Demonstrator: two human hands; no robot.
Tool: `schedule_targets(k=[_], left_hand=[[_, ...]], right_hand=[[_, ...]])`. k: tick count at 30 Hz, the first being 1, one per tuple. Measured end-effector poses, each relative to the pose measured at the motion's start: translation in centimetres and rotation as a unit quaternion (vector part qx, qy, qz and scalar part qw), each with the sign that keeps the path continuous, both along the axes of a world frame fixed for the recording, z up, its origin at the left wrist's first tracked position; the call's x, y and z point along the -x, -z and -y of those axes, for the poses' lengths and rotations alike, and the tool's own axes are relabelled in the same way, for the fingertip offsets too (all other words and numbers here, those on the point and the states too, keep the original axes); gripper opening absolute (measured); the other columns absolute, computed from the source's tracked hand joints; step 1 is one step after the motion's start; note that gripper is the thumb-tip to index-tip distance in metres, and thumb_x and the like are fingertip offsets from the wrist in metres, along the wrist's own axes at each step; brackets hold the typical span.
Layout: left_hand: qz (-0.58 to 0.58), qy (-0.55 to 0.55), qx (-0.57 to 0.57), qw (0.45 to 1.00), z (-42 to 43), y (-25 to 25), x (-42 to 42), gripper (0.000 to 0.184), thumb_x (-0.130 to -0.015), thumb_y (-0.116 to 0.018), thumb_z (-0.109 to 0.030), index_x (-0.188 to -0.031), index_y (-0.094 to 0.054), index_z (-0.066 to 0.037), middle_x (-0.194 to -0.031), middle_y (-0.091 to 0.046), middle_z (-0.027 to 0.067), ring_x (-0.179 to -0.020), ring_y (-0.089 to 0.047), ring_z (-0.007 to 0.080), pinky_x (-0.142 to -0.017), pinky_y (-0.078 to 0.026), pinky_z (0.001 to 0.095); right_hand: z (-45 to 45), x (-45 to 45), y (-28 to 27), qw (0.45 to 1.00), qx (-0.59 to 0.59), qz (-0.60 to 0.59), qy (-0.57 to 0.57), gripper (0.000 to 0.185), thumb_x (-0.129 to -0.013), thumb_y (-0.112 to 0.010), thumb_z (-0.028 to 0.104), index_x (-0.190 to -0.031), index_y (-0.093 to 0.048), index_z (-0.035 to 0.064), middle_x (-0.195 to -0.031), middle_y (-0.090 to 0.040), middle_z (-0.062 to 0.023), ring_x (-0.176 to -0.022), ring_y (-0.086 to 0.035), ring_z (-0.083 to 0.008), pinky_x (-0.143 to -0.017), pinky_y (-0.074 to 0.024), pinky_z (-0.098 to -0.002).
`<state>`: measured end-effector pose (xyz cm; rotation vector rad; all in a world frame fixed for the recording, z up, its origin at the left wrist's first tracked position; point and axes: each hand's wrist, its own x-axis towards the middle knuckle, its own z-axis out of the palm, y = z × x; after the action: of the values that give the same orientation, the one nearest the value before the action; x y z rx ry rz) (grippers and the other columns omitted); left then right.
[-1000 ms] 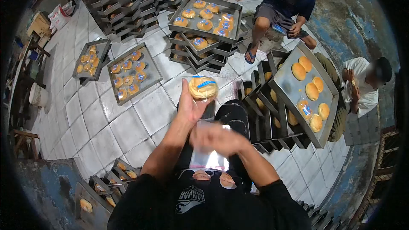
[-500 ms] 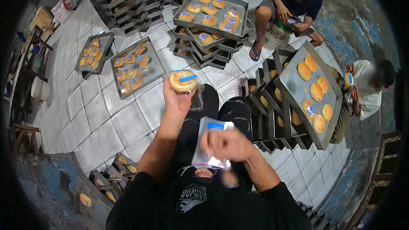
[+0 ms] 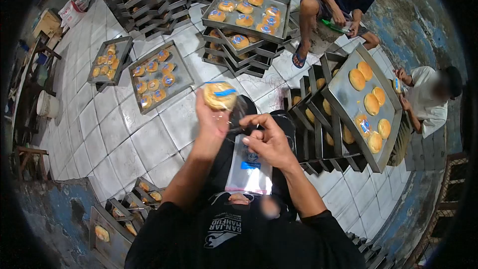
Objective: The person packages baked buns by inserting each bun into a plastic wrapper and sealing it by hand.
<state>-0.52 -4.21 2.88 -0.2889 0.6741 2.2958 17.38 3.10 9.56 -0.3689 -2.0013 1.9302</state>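
White tiles (image 3: 159,132) spread beneath the work, where a metal tray (image 3: 341,94) sits aslant on its stack, apparently so the buns below keep headroom. Above the knees, the left hand (image 3: 213,119) holds a bagged bun (image 3: 219,96) from underneath, palm up, likely to support its soft base and leave the top uncovered. Close by, the right hand (image 3: 269,142) has its fingers bent and thumb apart; whether it pinches the loose film (image 3: 241,112) I cannot tell. Flat bags (image 3: 251,178) lie on the lap (image 3: 219,159), presumably for easy reach, lengthwise from knees to waist. Nearly round, the bun shows no clear long axis; its blue band faces up, running crosswise.
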Motion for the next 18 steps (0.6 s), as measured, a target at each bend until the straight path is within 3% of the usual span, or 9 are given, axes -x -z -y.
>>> schedule_targets(k=[3,4,5,7,8,10,11,15,18], left_hand=[[0.009,0.033,0.033,0.999,-1.7,1.4,-1.6,0.056,-0.105,-0.041,-0.055,-0.13,-0.06,-0.009,-0.128,-0.066,0.0127,-0.119,-0.063,0.03,-0.101,-0.051,0.0511],[-0.002,0.041,0.047,0.998,-2.1,1.4,-1.4,0.056,-0.105,-0.041,-0.055,-0.13,-0.06,-0.009,-0.129,-0.066,0.0131,-0.119,-0.063,0.0303,-0.102,-0.05,0.0515],[-0.008,0.025,0.043,0.999,-2.2,0.6,-0.4,0.054,-0.105,-0.042,-0.054,-0.129,-0.06,-0.009,-0.126,-0.066,0.0126,-0.117,-0.064,0.0295,-0.101,-0.05,0.0508],[-0.007,0.002,0.054,0.999,-0.5,-0.8,1.0,0.052,-0.105,-0.043,-0.053,-0.126,-0.06,-0.009,-0.121,-0.068,0.0116,-0.113,-0.065,0.0277,-0.1,-0.051,0.0494],[0.018,-0.005,0.042,0.999,0.1,-0.4,2.1,0.055,-0.105,-0.043,-0.054,-0.131,-0.06,-0.009,-0.128,-0.067,0.0133,-0.119,-0.063,0.0304,-0.103,-0.049,0.0514],[0.002,-0.002,0.03,1.0,0.4,-0.4,1.8,0.056,-0.105,-0.042,-0.055,-0.13,-0.06,-0.008,-0.128,-0.067,0.0134,-0.119,-0.063,0.0309,-0.102,-0.049,0.0519],[-0.009,0.003,0.019,1.0,0.2,-0.4,0.9,0.056,-0.105,-0.042,-0.055,-0.129,-0.06,-0.008,-0.127,-0.067,0.0133,-0.117,-0.064,0.0306,-0.102,-0.05,0.0513],[-0.031,0.029,0.007,0.999,-1.9,0.7,-1.5,0.054,-0.106,-0.041,-0.053,-0.124,-0.062,-0.008,-0.12,-0.069,0.011,-0.11,-0.067,0.028,-0.098,-0.052,0.0475],[-0.025,0.01,0.045,0.999,-2.2,0.3,-1.0,0.053,-0.106,-0.04,-0.051,-0.126,-0.061,-0.007,-0.121,-0.069,0.0121,-0.112,-0.066,0.028,-0.101,-0.051,0.0483]], right_hand=[[1.1,1.8,1.1,0.97,-0.237,-0.058,-0.009,0.014,-0.094,-0.067,0.003,-0.085,-0.056,0.0015,-0.088,-0.061,-0.0035,-0.071,-0.057,-0.0078,-0.061,-0.0454,-0.0263],[1.1,0.5,0.0,0.986,-0.093,-0.057,-0.129,0.015,-0.094,-0.067,0.003,-0.084,-0.056,0.0011,-0.088,-0.061,-0.004,-0.07,-0.056,-0.0078,-0.06,-0.0445,-0.0257],[1.2,-1.6,-2.1,0.965,0.053,-0.054,-0.25,0.016,-0.095,-0.066,0.003,-0.084,-0.056,0.0006,-0.087,-0.061,-0.0045,-0.069,-0.055,-0.0077,-0.059,-0.0436,-0.0252],[1.7,-2.7,-2.5,0.948,0.156,-0.029,-0.276,0.015,-0.095,-0.067,0.004,-0.086,-0.056,0.0004,-0.086,-0.06,-0.0039,-0.066,-0.052,-0.0068,-0.056,-0.0411,-0.0239],[1.5,-2.3,-1.5,0.977,0.102,-0.014,-0.186,0.014,-0.094,-0.069,0.005,-0.089,-0.056,0.0006,-0.084,-0.06,-0.0027,-0.064,-0.05,-0.006,-0.055,-0.0397,-0.0231],[0.8,-1.3,0.0,1.0,-0.012,0.018,0.002,0.016,-0.093,-0.071,0.006,-0.095,-0.057,0.001,-0.081,-0.059,-0.0004,-0.06,-0.045,-0.0045,-0.053,-0.0367,-0.0216],[0.2,-0.9,0.1,0.998,-0.041,0.037,0.024,0.018,-0.093,-0.072,0.007,-0.102,-0.057,0.0026,-0.077,-0.059,0.0008,-0.06,-0.047,-0.0039,-0.053,-0.0389,-0.0234],[1.3,1.5,-0.3,0.989,-0.145,0.017,-0.004,0.014,-0.094,-0.069,0.006,-0.097,-0.055,0.0038,-0.081,-0.062,-0.003,-0.064,-0.055,-0.0076,-0.057,-0.0442,-0.0288],[1.3,-0.3,1.1,0.98,-0.003,-0.082,-0.179,0.015,-0.094,-0.067,0.006,-0.093,-0.052,0.0052,-0.087,-0.064,-0.0044,-0.074,-0.058,-0.0083,-0.063,-0.0462,-0.0285]])
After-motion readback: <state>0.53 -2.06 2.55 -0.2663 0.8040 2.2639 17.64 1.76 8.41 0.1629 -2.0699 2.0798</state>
